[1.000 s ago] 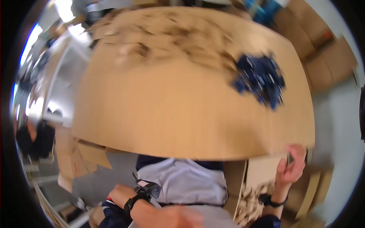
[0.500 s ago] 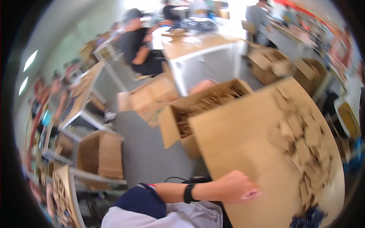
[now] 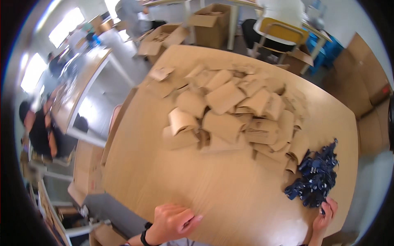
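Observation:
My left hand [image 3: 174, 221] is loosely closed over the near edge of the table, with curled fingers and the thumb reaching right. Nothing shows in it. At the near right, my right hand [image 3: 325, 215] has its fingertips at the lower edge of a heap of small dark blue pieces [image 3: 316, 174]. Between its thumb and fingers is a bit of dark blue, too small to name. A broad pile of brown card pieces [image 3: 225, 97], many bent into curves, covers the middle and far part of the wooden table [image 3: 152, 176]. Some carry dark print.
Beyond the far edge stand open cardboard boxes [image 3: 211, 20] and a yellow-backed chair [image 3: 283, 33] with a person on it. Large cardboard sheets [image 3: 357, 78] lean at the right. To the left, a person in black [image 3: 41, 135] sits by another table [image 3: 84, 78].
The view has swung right, bringing the card pile to the middle and the dark blue heap fully into sight. My right hand has come into view beside that heap. My left hand stays closed.

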`<control>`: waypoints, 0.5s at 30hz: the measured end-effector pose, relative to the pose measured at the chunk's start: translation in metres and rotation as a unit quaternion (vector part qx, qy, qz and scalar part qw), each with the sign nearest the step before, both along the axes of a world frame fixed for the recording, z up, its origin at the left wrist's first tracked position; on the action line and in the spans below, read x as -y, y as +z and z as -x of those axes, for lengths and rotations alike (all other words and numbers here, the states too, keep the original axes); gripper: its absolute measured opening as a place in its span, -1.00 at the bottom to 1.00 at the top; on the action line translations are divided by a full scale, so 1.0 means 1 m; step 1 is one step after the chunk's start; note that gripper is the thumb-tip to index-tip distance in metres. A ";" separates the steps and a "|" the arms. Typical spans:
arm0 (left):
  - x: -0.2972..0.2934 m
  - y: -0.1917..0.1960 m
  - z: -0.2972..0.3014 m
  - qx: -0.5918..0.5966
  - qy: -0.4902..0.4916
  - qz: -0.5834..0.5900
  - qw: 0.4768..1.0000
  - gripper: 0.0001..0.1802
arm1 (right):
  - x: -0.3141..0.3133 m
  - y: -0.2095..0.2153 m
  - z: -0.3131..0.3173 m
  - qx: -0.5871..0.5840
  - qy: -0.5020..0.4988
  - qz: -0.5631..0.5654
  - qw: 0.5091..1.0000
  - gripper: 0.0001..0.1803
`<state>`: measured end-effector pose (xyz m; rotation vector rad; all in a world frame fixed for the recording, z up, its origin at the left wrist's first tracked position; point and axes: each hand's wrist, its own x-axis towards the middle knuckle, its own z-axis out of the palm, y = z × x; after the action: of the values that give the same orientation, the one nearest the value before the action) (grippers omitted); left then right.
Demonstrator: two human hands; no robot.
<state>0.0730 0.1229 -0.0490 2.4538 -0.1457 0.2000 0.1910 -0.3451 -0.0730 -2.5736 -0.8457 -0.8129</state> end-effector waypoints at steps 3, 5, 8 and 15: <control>0.012 0.018 0.006 0.041 0.067 0.040 0.996 -0.57 | -0.021 -0.001 -0.010 -0.057 0.019 -0.039 0.997 -0.86; 0.012 0.014 0.005 -0.012 0.104 0.029 0.994 -0.56 | -0.032 0.002 -0.017 -0.060 0.022 -0.041 0.997 -0.83; 0.023 0.014 -0.003 -0.014 0.097 0.012 0.995 -0.54 | -0.031 0.010 -0.019 -0.027 0.007 -0.016 0.999 -0.79; 0.024 0.021 -0.001 -0.041 0.118 0.021 0.992 -0.53 | -0.035 0.018 -0.020 -0.030 0.027 -0.018 0.999 -0.79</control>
<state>0.0744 0.0993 -0.0279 2.4282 0.1830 0.2007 0.2115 -0.3101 -0.0548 -2.5191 -0.8696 -0.7266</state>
